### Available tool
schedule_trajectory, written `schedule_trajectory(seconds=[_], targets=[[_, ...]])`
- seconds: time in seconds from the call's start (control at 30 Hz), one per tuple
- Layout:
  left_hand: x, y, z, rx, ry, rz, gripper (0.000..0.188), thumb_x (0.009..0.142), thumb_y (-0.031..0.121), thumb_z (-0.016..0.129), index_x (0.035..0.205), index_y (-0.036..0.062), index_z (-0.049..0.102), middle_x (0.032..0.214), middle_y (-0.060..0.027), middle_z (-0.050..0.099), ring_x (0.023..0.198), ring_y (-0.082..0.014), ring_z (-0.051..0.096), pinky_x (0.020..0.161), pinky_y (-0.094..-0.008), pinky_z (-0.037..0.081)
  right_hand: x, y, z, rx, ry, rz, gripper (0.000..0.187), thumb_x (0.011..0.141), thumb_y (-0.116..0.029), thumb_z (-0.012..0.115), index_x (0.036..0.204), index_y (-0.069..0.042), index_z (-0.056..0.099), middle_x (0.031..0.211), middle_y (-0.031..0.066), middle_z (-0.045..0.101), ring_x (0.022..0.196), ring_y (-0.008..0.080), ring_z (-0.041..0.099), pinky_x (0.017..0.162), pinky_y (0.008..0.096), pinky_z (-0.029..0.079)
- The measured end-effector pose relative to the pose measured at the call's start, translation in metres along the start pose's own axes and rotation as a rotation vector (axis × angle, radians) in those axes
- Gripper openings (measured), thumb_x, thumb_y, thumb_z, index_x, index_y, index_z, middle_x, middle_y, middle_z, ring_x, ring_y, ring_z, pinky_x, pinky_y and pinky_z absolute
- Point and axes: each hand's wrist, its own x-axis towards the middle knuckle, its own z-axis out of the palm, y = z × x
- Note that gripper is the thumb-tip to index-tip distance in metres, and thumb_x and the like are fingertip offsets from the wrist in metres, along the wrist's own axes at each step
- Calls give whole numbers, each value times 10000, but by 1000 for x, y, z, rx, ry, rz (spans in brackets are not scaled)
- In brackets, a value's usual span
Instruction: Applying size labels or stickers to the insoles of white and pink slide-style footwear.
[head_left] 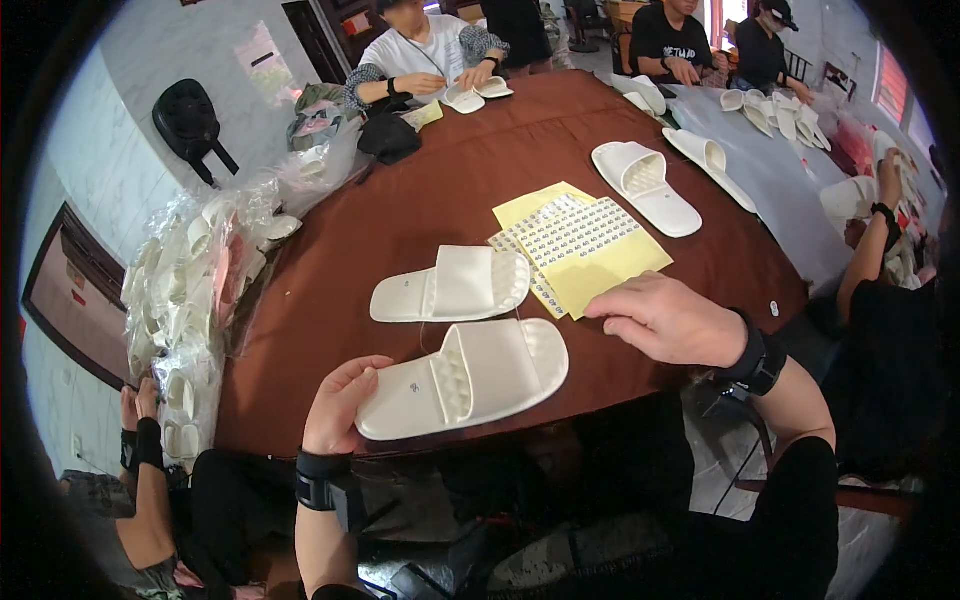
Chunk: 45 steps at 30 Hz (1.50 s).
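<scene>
My left hand (337,408) grips the heel end of a white slide slipper (500,370) at the table's near edge, thumb on top. A small dark mark sits on that slipper's footbed near the heel. Just beyond it lies a second white slipper (465,283), its toe pointing right; a thin thread runs between the two. Over the near right corner of a yellow sticker sheet (610,277) is my right hand (665,318), its fingers curled and closed. Whatever its fingertips hold, if anything, is too small to tell. More sheets lie under the top one.
Two more white slippers (655,190) lie beyond the sheets on the brown-covered table (330,300). Clear bags of slippers (185,300) crowd the left side. A person (425,60) handles slippers at the far end. Other people work at a grey table (740,150) on the right.
</scene>
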Motion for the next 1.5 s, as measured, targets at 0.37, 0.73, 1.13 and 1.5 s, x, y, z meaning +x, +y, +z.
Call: schedule_trajectory(seconds=[0.37,0.73,1.13,1.5], targets=[[37,10,-12,1056,132,512,299,872,96,633,1150,-12,601,1089,-126,619,970,-211,606,853,-315,487,4,-1,25,18,-215,7,282,901,-155,612,1167,-63,611,1041,150,661,989,334,606,895,415,464],[132,37,7,1326,-161,611,399,843,155,654,1198,-8,570,1243,-193,584,1172,-348,552,1000,-392,433,7,-21,45,113,-204,-216,276,897,-149,588,1146,-31,581,902,184,640,863,352,627,789,437,499],[127,34,0,1643,-165,285,542,846,419,647,1293,137,531,1283,-95,540,1223,-340,486,1009,-512,370,23,-40,64,175,-380,-180,371,891,-142,610,1207,19,502,958,204,628,891,379,626,771,445,509],[69,4,-36,1559,82,507,429,833,354,688,1092,20,614,992,-177,593,952,-380,553,839,-451,458,51,-30,75,153,-296,-127,389,879,-145,628,1200,27,493,997,229,610,953,402,608,821,463,492]])
